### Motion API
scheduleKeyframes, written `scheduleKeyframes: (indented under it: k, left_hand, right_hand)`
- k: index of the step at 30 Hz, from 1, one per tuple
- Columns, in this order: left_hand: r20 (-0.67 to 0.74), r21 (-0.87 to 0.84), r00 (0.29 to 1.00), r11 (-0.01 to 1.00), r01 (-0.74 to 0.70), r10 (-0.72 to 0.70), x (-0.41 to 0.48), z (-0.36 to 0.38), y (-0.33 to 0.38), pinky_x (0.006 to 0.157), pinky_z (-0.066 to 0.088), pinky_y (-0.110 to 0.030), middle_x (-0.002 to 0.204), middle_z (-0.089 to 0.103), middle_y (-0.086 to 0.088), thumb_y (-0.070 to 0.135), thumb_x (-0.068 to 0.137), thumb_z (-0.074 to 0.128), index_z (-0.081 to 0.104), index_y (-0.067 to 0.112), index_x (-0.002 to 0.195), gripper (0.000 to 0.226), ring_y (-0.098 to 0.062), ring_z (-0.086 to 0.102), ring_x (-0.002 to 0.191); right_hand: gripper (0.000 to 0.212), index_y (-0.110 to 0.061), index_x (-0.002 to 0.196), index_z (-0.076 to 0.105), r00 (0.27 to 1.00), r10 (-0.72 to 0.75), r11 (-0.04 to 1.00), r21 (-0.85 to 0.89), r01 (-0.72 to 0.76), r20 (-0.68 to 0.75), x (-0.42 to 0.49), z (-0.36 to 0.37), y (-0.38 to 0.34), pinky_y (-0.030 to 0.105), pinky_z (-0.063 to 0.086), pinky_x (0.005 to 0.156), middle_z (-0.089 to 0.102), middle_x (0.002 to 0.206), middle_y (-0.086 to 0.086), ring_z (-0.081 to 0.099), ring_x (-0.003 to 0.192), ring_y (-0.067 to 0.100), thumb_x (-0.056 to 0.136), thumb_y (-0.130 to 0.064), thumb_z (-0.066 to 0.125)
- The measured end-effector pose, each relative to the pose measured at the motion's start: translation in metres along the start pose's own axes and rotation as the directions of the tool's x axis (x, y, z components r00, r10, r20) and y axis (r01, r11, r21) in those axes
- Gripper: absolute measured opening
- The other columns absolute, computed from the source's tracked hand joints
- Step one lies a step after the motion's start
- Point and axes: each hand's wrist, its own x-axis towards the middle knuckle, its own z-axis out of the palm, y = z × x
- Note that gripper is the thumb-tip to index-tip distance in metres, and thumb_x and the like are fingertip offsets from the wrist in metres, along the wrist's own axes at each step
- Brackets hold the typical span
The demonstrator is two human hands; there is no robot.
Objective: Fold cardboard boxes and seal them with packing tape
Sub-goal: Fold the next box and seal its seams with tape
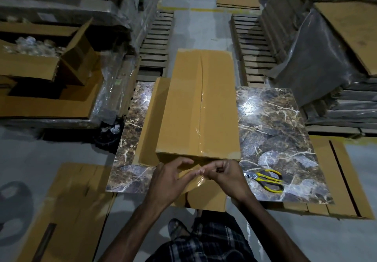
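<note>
Head view, looking down: the box (195,108) sits closed on the marble-patterned table (275,118), running straight away from my fingertips, with its near end right under them. That puts the last bit of seam within reach without leaning. A clear strip of tape (201,106) lies along the top seam and comes over the near edge to where my fingers meet. My left hand (171,178) is mostly open, fingers (183,162) fairly straight and laid on the end face, I judge to flatten the tape there. My right hand (226,174) is curled, fingertips (204,169) drawn together on what looks like the loose tape end; the exact grip is blurred. Scissors (267,180) with yellow handles lie just right of my right fingers, handy for cutting. Flat cardboard (67,200) waits on the floor, left of my left fingers. No label, brand or print is readable anywhere.
</note>
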Motion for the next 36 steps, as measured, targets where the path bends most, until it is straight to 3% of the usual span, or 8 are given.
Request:
scheduleKeyframes:
  k: [2,5,7,10,18,22,30,36]
  left_hand:
    - [-0.054,0.080,0.998,0.996,-0.035,0.039,0.000,0.000,0.002,0.085,0.060,-0.035,0.113,0.076,0.015,0.088,0.075,0.060,0.069,0.046,0.123,0.065,-0.001,0.070,0.100]
    - [-0.137,0.200,0.987,0.979,-0.050,0.078,0.002,-0.010,0.001,0.086,0.058,-0.035,0.096,0.081,0.009,0.101,0.064,0.048,0.074,0.043,0.119,0.084,0.000,0.073,0.086]
    - [-0.158,0.103,0.986,0.994,-0.030,0.046,-0.001,-0.024,0.001,0.073,0.060,-0.026,0.091,0.080,0.011,0.101,0.059,0.054,0.077,0.040,0.113,0.084,0.015,0.067,0.073]
    - [-0.096,0.030,0.995,1.000,-0.005,0.008,0.003,-0.043,-0.005,0.055,0.051,-0.015,0.085,0.079,0.013,0.085,0.057,0.074,0.079,0.042,0.107,0.067,0.009,0.069,0.067]
    - [0.052,0.098,0.999,0.995,-0.018,0.013,0.027,-0.082,-0.020,0.088,0.061,-0.039,0.100,0.079,0.018,0.088,0.052,0.077,0.082,0.044,0.097,0.063,-0.003,0.074,0.095]
    - [0.210,0.259,0.976,0.958,-0.121,0.066,0.045,-0.107,-0.016,0.058,0.047,-0.014,0.081,0.077,0.021,0.104,0.050,0.057,0.084,0.037,0.092,0.083,0.002,0.068,0.065]
    - [0.253,0.219,0.967,0.973,-0.073,0.016,0.071,-0.145,-0.025,0.053,0.046,-0.016,0.072,0.074,0.023,0.088,0.056,0.070,0.083,0.032,0.077,0.062,0.000,0.069,0.064]
    - [0.299,0.207,0.953,0.972,-0.109,0.043,0.092,-0.148,-0.029,0.057,0.046,-0.022,0.080,0.076,0.023,0.107,0.046,0.051,0.084,0.034,0.081,0.087,0.003,0.069,0.070]
  right_hand:
    - [0.012,-0.020,0.079,0.083,1.000,-0.015,1.000,-0.001,0.015,-0.024,0.000,0.002,-0.004,0.042,0.060,0.080,0.079,0.080,0.000,0.076,0.079,0.020,0.086,-0.011,0.081]
    - [0.005,-0.013,0.081,0.083,0.994,-0.006,0.995,0.095,0.017,-0.107,0.001,-0.008,-0.008,0.039,0.058,0.078,0.079,0.081,0.005,0.075,0.078,0.022,0.082,-0.017,0.085]
    - [0.009,-0.010,0.081,0.082,0.985,-0.003,0.986,0.165,0.031,-0.171,0.005,-0.025,-0.010,0.041,0.059,0.078,0.079,0.083,0.009,0.075,0.080,0.029,0.080,-0.018,0.086]
    - [0.021,-0.005,0.086,0.081,0.980,0.002,0.981,0.192,0.037,-0.199,0.008,-0.051,-0.012,0.037,0.059,0.080,0.080,0.086,0.011,0.076,0.085,0.028,0.075,-0.021,0.087]
    - [0.039,0.000,0.087,0.078,0.958,0.069,0.951,0.309,0.021,-0.279,0.016,-0.103,0.001,0.025,0.057,0.073,0.079,0.087,0.015,0.072,0.075,0.018,0.063,-0.030,0.087]
    - [0.044,-0.008,0.082,0.081,0.903,0.157,0.934,0.357,-0.005,-0.399,0.016,-0.124,0.018,0.021,0.059,0.067,0.078,0.086,0.012,0.068,0.074,0.017,0.052,-0.039,0.090]
    - [0.019,-0.002,0.089,0.077,0.890,0.244,0.899,0.435,-0.058,-0.385,0.017,-0.124,0.027,0.020,0.059,0.066,0.072,0.084,0.015,0.065,0.074,0.018,0.080,-0.017,0.084]
    - [0.020,-0.001,0.095,0.078,0.844,0.342,0.864,0.492,-0.109,-0.414,0.021,-0.109,0.044,0.017,0.057,0.059,0.074,0.081,0.012,0.064,0.079,0.022,0.083,-0.016,0.084]
